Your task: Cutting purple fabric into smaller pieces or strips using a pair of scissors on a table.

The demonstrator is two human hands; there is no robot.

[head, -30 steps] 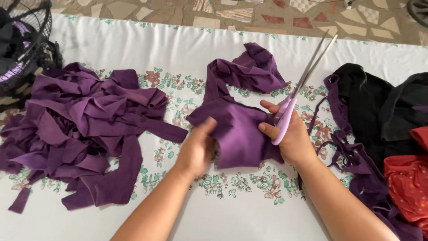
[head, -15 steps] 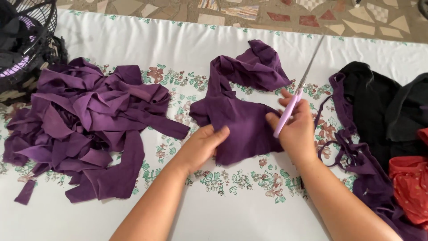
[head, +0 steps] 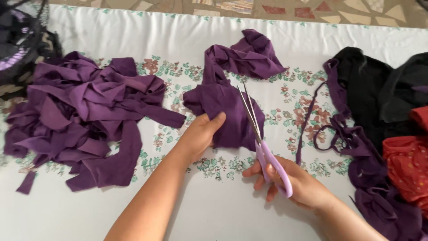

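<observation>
A folded piece of purple fabric lies near the middle of the surface, its far end running up into a crumpled bunch toward the far edge. The left hand pins its near-left corner, thumb on top and fingers curled over the cloth. The right hand is wrapped through the lilac handles of a pair of scissors, whose long steel blades lie almost closed along the fabric's right side. No fresh cut shows in this piece, so it looks largely whole. Toward the left edge, a heap of cut purple strips, soft, limp and ragged-edged, suggests much cutting is done. By the right edge wait black garments, more purple cloth and a red printed piece. The white sheet covering the surface carries a floral band.
</observation>
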